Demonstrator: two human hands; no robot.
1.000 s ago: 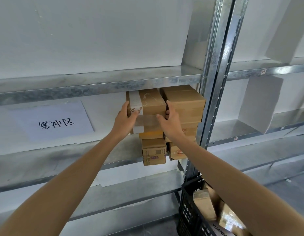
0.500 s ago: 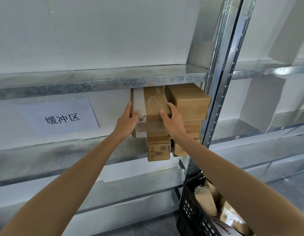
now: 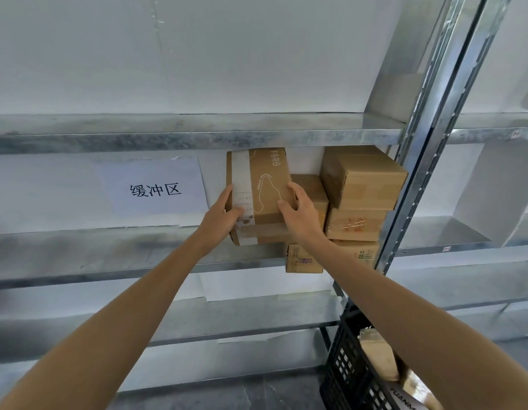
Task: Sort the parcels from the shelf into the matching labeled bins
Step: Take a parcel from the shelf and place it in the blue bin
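- The brown cardboard parcel with a white tape strip and a white line drawing (image 3: pixel 264 187) sits tilted in the bay of the grey galvanised metal shelf (image 3: pixel 109 253).
- The left hand (image 3: pixel 222 216) grips its left side and the right hand (image 3: pixel 301 214) grips its right side — both hands have their fingers curled on it.
- A stack of plain brown cardboard boxes (image 3: pixel 363 179) stands just beside it, to the right.
- A white paper sign with black characters (image 3: pixel 153 187) hangs to the left.
- A black plastic lattice crate (image 3: pixel 345 374) stands at the lower right — with parcels inside.

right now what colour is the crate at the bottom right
The crate is black with a lattice wall, seen in the head view.
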